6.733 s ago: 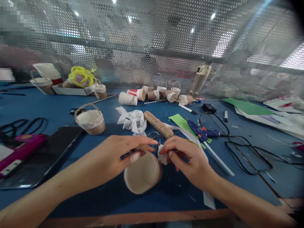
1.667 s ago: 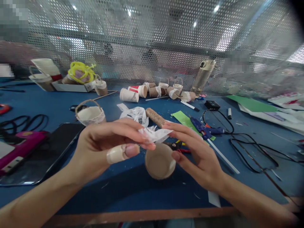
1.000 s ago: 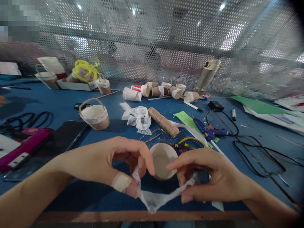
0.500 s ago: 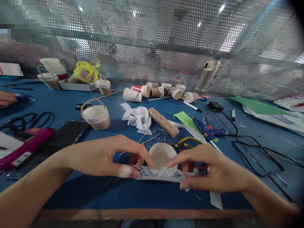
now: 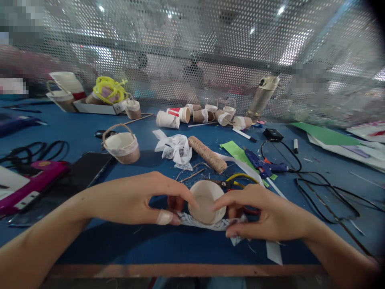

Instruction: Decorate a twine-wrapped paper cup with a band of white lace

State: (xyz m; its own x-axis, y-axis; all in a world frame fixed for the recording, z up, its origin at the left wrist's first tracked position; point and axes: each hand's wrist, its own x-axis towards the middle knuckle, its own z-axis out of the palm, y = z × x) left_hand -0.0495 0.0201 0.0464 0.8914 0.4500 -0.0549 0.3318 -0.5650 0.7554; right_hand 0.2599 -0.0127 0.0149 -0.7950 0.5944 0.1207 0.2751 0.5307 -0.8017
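A small paper cup (image 5: 207,196) faces me with its mouth, between my two hands just above the table's near edge. A strip of white lace (image 5: 204,223) runs along the near side of the cup, below its rim. My left hand (image 5: 138,198), a plaster on its thumb, pinches the lace's left end, its index finger over the cup's mouth. At the other end, my right hand (image 5: 258,212) has the lace between thumb and fingers, its index finger also at the rim. The cup's far outer side is hidden.
A twine-handled cup basket (image 5: 122,148), bunched lace (image 5: 174,148) and a twine roll (image 5: 207,154) lie beyond my hands. Yellow-handled pliers (image 5: 237,180) touch the cup area. A blue glue gun (image 5: 261,162) with a black cable is right; a dark phone (image 5: 90,172) left.
The lace has dropped from across the cup's mouth to below the rim, so more of the inside shows. My fingers shifted slightly. Another person's hand at the far left has left the view.
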